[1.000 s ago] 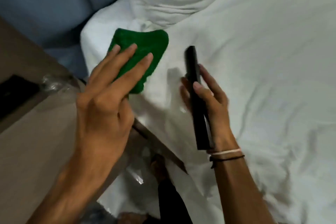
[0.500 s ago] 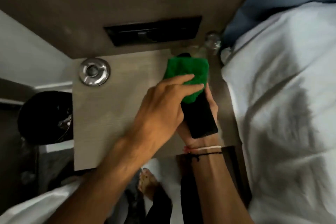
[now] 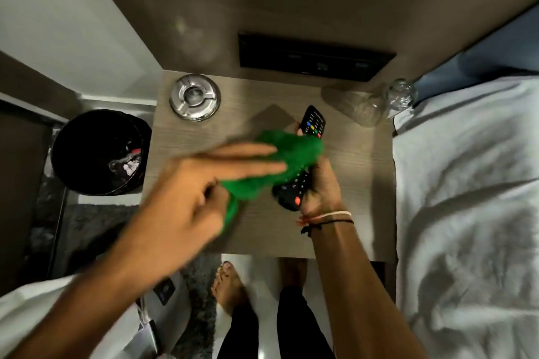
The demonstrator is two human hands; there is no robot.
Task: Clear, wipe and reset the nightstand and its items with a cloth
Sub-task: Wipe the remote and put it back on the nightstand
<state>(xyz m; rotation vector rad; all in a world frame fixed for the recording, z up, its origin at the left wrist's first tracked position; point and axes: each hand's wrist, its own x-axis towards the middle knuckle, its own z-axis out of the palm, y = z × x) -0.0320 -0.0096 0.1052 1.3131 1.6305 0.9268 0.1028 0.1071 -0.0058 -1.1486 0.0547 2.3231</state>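
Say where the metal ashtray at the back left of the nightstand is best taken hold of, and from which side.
Grip the ashtray by its outer rim, coming from above and pinching across its width. It is round, low and flat on the nightstand, so only the raised rim offers purchase. The left hand, nearer but holding the green cloth, would have to free up first.

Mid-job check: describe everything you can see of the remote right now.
The remote is a slim black handset, plastic by the look, with white keys, a row of coloured keys near its far end and a red key at its near end. It is held button side up above the nightstand, angled with its far end pointing away and to the right. The right hand grips its near half from the right side. The green cloth, pressed by the left hand, covers its middle.
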